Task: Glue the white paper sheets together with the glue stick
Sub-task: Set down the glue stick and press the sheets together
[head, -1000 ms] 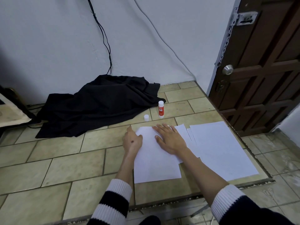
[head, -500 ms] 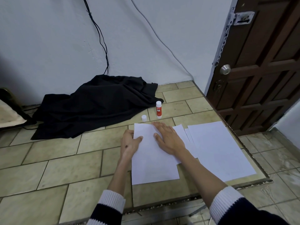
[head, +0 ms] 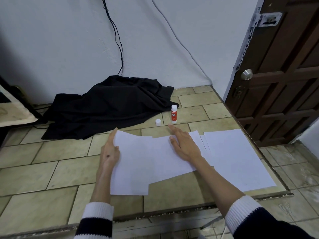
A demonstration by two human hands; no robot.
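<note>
1. My sleeves point(head: 96, 219) are ribbed knit, white cuffs over dark bands, pushed back clear of the paper.
2. My left hand point(head: 109, 150) lies along the left edge of the top paper sheet point(head: 136, 163); its fingers are straight and close together, and the thumb rests on the sheet. I judge the job here is to steady that edge while I square the sheets up.
3. My right hand point(head: 183, 144) lies flat on the sheets, fingers straight and slightly spread, palm down. To bond well I should press from the middle outward so that no ripple gets trapped; the far edge of the top sheet lifts in a soft curve, so it needs smoothing down.
4. The sheets are thin, matt and limp, and they overlap askew on the tiled worktop point(head: 51, 169), whose glazed beige tiles have dark grout lines.
5. To my right a fanned stack of white sheets point(head: 238, 157) waits, touching the ones under my hand.
6. Just beyond my right fingertips the glue stick point(head: 174, 114) stands upright, a smooth white tube with a red label. Its small round cap point(head: 158, 122) sits just beside it.
7. Farther back, a crumpled black cloth point(head: 107, 106) lies against the wall.
</note>
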